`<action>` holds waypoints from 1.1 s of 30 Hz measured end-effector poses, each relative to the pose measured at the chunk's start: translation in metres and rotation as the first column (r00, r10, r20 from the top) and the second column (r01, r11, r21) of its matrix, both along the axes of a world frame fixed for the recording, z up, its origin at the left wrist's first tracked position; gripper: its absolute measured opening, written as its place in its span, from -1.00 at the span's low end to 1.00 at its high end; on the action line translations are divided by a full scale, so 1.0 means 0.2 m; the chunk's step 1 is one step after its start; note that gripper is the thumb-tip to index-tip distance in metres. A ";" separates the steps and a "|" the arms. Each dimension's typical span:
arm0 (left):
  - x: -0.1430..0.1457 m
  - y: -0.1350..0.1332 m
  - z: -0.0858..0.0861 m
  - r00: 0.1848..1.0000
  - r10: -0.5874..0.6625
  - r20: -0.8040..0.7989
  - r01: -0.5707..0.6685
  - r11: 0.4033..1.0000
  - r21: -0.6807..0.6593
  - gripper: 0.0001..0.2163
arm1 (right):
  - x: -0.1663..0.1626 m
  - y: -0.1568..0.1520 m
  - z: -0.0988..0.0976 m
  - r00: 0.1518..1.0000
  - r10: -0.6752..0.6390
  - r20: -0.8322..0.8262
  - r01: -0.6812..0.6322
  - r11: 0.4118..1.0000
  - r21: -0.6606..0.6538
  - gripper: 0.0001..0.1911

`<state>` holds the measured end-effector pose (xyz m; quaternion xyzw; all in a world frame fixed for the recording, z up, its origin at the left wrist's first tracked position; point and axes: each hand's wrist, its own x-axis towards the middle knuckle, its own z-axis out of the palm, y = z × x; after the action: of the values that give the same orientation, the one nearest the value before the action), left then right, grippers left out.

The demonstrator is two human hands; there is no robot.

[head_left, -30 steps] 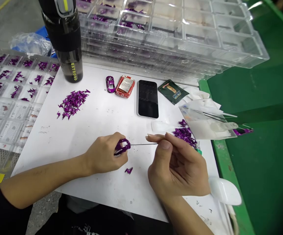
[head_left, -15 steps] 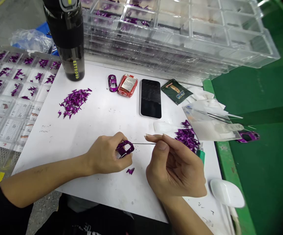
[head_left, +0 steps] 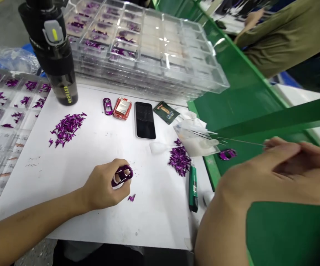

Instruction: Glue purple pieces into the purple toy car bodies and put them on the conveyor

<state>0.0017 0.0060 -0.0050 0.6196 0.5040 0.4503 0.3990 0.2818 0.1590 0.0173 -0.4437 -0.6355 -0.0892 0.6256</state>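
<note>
A small purple car-shaped shell (head_left: 121, 175) sits in the person's left hand (head_left: 106, 184), near the middle of a white worktop (head_left: 154, 225). The thumb and fingers curl around it, gripping it, with its window openings facing out. The right hand (head_left: 278, 166) is well apart, at the far right, its fingertips seemingly pinched on a thin grey rod (head_left: 243, 141) that points back across a translucent packet (head_left: 204, 149); whether the rod's tip touches the packet cannot be told.

The likeliest trouble is a slip: a smooth shell held by its edges could twist if pressed hard from one side. The rod, stretched over the packet, might snag on the sticks there. A sleeve or wrist could sweep the loose right-hand pile (head_left: 179, 159), and a green-handled cutter (head_left: 193, 188) lies just beside it.

The shell is glossy, metallic-looking and rounded. A single jagged purple piece (head_left: 131, 197) lies near the left hand; the pile of similar sharp, zigzag slivers at right is matched by a left-hand pile (head_left: 67, 129). Beyond are a flat black phone (head_left: 145, 120), another purple car (head_left: 107, 106) beside a red block with a silvery top (head_left: 122, 108), and stacked clear plastic compartment boxes (head_left: 173, 74).
</note>
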 end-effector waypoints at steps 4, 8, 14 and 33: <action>0.00 0.00 0.02 0.993 -0.035 0.113 0.035 0.999 0.002 -0.80 | 0.02 -0.06 -0.02 0.967 -0.255 0.004 0.254 0.964 0.079 -0.74; -0.01 0.00 0.02 0.936 -0.043 0.350 0.106 0.981 -0.163 -0.77 | -0.01 -0.09 -0.02 0.920 -0.391 0.035 0.392 0.914 -0.105 -0.64; -0.04 0.05 -0.02 0.732 0.039 0.681 0.283 0.891 -0.355 -0.59 | -0.01 -0.06 0.00 0.896 -0.415 0.159 0.442 0.866 -0.232 -0.56; -0.09 0.11 -0.02 0.486 0.082 0.870 0.426 0.847 -0.318 -0.66 | -0.62 -0.57 -0.09 0.857 0.456 0.241 -0.370 0.869 -0.328 -0.61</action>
<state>-0.0164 0.0290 -0.0084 0.2369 0.2676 0.5072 0.7843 0.1586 0.0455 -0.0006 -0.3570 -0.8127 0.0671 0.4555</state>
